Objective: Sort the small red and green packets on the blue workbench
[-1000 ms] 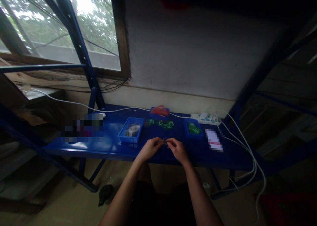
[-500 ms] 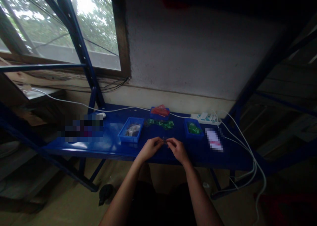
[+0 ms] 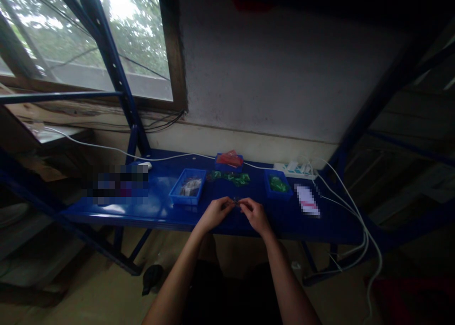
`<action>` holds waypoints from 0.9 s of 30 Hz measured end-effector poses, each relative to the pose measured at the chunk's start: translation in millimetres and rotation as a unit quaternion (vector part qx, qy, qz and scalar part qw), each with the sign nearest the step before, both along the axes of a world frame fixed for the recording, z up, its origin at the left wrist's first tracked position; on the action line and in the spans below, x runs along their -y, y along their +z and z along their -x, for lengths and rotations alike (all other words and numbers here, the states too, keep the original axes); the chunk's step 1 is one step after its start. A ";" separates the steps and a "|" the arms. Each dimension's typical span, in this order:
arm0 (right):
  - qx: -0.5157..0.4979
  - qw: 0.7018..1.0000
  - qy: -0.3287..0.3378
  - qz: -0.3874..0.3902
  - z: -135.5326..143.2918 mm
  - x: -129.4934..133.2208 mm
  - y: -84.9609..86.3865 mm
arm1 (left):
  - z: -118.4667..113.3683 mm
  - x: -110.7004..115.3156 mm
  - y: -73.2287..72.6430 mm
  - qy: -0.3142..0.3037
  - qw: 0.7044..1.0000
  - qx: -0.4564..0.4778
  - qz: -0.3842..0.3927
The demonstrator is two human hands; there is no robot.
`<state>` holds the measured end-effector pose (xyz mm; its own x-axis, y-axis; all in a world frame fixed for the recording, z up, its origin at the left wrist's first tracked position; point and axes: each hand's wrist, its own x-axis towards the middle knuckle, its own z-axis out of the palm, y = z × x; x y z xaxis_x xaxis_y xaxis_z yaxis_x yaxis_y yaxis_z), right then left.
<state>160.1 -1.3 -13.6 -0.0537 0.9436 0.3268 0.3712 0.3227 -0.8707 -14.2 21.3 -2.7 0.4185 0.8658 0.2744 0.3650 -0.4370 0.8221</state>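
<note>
Over the front of the blue table (image 3: 142, 214), my left hand (image 3: 217, 212) and my right hand (image 3: 254, 213) meet fingertip to fingertip. Both are closed in a pinch on one small, dark, shiny item (image 3: 235, 201) between them, too small to name. Left of my hands stands a blue tray (image 3: 173, 195) holding small grey-white packets (image 3: 191, 187). Just beyond my fingers lie shiny green packets (image 3: 241, 179) on the tabletop. A second blue tray (image 3: 267, 185), with green packets (image 3: 279, 184) in it, is to the right.
At the back sits a blue tray with red plastic pieces (image 3: 230, 159). A white power strip (image 3: 295, 170) lies back right, its white cables (image 3: 355, 211) hanging over the right side. A blurred white-and-pink item (image 3: 307, 200) is near it. Blue rack posts (image 3: 119, 73) frame the table.
</note>
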 end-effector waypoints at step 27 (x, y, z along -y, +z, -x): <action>0.015 0.998 -0.026 -0.051 -2.4 -1.3 1.7 | -1.6 1.9 2.7 0.032 0.999 0.016 0.007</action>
